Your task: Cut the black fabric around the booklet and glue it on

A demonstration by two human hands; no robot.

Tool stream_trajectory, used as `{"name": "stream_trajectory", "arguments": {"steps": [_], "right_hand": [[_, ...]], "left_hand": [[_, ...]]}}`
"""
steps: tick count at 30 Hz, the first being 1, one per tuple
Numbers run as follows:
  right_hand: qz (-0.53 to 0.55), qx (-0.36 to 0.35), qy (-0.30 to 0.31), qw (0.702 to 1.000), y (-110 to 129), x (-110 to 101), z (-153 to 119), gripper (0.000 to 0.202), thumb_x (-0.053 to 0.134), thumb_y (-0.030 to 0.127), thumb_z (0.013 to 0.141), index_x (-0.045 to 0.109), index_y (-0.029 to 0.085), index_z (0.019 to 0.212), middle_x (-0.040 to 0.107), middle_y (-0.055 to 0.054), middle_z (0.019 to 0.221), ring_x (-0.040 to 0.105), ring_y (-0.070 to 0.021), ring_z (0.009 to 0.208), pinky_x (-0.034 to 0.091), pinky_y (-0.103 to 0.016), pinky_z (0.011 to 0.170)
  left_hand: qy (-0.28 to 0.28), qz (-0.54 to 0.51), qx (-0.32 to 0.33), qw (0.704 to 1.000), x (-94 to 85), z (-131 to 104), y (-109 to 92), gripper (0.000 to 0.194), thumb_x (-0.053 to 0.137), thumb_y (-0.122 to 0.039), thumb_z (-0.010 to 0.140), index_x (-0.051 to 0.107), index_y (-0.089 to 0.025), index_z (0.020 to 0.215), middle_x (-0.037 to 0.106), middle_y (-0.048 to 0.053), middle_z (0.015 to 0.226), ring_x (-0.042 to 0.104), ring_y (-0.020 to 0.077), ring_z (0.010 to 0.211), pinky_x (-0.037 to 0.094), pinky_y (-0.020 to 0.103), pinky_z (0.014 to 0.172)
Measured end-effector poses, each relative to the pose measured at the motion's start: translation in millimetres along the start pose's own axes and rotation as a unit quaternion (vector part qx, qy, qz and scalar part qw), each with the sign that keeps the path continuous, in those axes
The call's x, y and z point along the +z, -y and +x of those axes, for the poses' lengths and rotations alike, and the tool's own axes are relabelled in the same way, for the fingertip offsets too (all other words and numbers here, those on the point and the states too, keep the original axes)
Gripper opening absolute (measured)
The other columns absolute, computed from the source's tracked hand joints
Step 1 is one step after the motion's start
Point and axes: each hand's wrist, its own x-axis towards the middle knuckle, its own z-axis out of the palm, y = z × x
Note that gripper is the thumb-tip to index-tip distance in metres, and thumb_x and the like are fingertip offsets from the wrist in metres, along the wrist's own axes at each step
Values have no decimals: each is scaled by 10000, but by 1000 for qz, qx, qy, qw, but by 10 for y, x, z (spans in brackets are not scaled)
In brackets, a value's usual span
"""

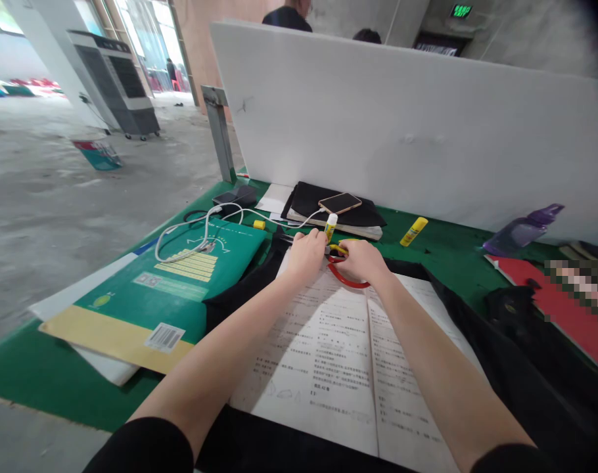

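Note:
My right hand (362, 260) is closed around the red and yellow handles of a pair of scissors (348, 283), above the top of an open printed book (323, 355). Close on its left, my left hand (306, 255) has its fingers curled near the scissors' metal part; what they hold is hidden. A glue stick with a white top (331, 223) shows just behind my left fingertips, and I cannot tell whether they touch it. Black cloth (250, 279) lies under and around the book.
On the green table (72, 387), a green workbook (181, 276) with a white cable lies left. Behind are a yellow cap (259, 225), a phone (340, 202) and a yellow glue stick (414, 231). A purple bottle (520, 230) and red folder (570, 309) sit right, before a white partition (402, 131).

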Motion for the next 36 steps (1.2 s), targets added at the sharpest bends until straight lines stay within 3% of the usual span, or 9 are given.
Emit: {"name": "stream_trajectory", "arguments": {"steps": [13,22,27,32,36], "right_hand": [[-10,7,-6,1000,47,0,-7,169,564,385,706,624,245,778,682,-30,781,607,-199,722,278,-263,511],[-14,6,0,1000,66,-7,-15,224,569,439,726,641,242,804,692,-49,803,625,-218,756,305,-269,533],[-6,9,23,1000,86,-21,-15,221,562,424,743,619,236,842,695,-52,851,634,-227,787,326,-269,542],[28,-26,23,999,113,-28,-24,301,554,498,761,594,226,883,692,-63,928,632,-226,826,358,-272,566],[40,-66,17,997,148,-11,-34,247,544,431,778,594,214,886,685,-67,934,635,-218,826,379,-274,601]], "left_hand": [[-20,-2,3,1000,40,5,5,176,373,-98,903,538,-157,921,588,90,950,562,231,896,346,383,761],[3,-3,-10,1000,-35,8,-40,191,373,-66,885,533,-168,908,584,97,982,559,232,920,347,381,769],[-20,-9,-12,1000,17,12,-1,148,403,-99,892,533,-160,929,584,91,971,567,229,877,350,380,764],[-40,-5,-18,999,42,25,-1,181,360,-127,932,538,-158,925,590,78,947,574,216,861,346,372,767],[-22,2,-6,1000,-9,18,-50,215,340,-111,935,541,-170,892,592,82,967,568,223,911,340,372,757]]}}
